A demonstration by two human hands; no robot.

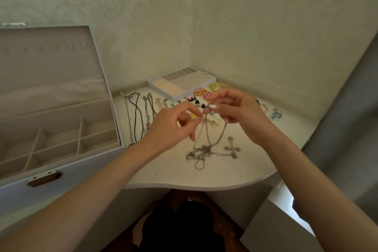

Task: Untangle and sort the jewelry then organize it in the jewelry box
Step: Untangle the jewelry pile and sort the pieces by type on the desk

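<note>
Silver chains (pixel 205 147) hang long and straight down from our left hand (pixel 176 124) and right hand (pixel 235 108), both pinching them close together, right of the jewelry box (pixel 81 179).

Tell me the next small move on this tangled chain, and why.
Probably ease the hands apart to loosen the knot: left hand and right hand each pinch a strand of the silver chains, whose tangle bunches low by the cross pendant.
</note>
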